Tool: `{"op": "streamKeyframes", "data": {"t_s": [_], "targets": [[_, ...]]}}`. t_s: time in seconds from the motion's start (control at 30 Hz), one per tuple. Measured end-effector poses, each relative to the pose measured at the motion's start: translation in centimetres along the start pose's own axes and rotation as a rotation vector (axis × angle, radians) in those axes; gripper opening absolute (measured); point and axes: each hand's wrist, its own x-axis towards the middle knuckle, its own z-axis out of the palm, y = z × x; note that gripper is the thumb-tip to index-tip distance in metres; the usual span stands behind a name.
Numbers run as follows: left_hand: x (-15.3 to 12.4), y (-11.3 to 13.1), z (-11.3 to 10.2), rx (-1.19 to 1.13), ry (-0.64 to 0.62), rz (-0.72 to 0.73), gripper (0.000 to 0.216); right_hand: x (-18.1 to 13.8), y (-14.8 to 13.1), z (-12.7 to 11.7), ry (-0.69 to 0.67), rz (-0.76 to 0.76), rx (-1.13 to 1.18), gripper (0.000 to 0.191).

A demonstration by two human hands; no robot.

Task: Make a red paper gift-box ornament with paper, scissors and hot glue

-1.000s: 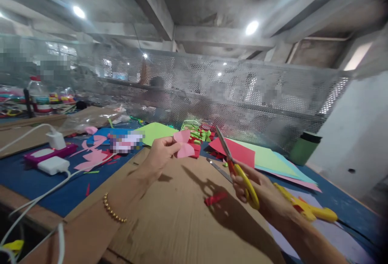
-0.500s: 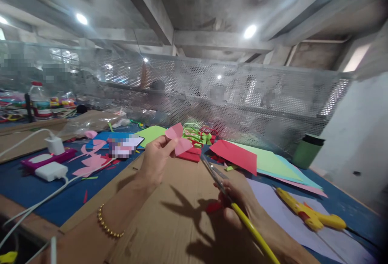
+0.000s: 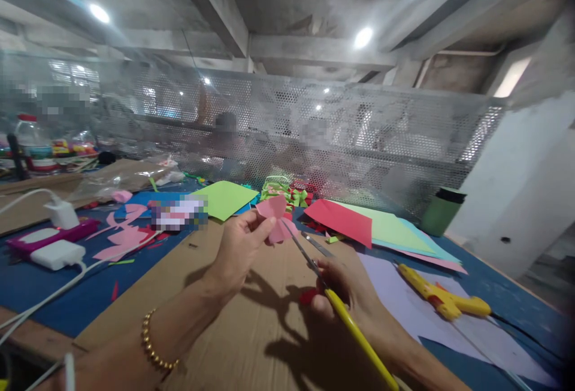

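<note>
Between the thumb and fingers of my left hand (image 3: 238,247) is a pink paper cutout (image 3: 275,214) with rounded lobes, held up above the cardboard. My right hand (image 3: 341,295) grips a pair of scissors (image 3: 354,337) with yellow handles. The scissor blades are apart, and one blade tip reaches the lower right lobe of the cutout; whether it is cutting in I cannot tell. Beneath both hands lies a brown cardboard sheet (image 3: 215,343). A small red piece (image 3: 308,296) shows beside my right fingers, partly hidden.
At right a yellow glue gun (image 3: 442,298) rests on lilac paper (image 3: 381,283). Red paper (image 3: 344,220) and green sheets (image 3: 227,198) lie farther back. Pink scraps (image 3: 119,241), a phone (image 3: 177,212), a purple power strip (image 3: 22,246) and white cables occupy the left. A perforated metal screen (image 3: 287,121) stands behind.
The pink cutout has been turned in my left fingers. The scissors have come up to it, their blade tip now at its edge. The view has shifted slightly right.
</note>
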Motion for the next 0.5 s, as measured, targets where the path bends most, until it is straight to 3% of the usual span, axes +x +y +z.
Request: {"op": "streamKeyframes", "data": {"t_s": [0.5], "targets": [[-0.14, -0.01, -0.11, 0.004, 0.008, -0.041, 0.012, 0.26, 0.08, -0.1, 0.054, -0.046, -0.04, 0.04]]}}
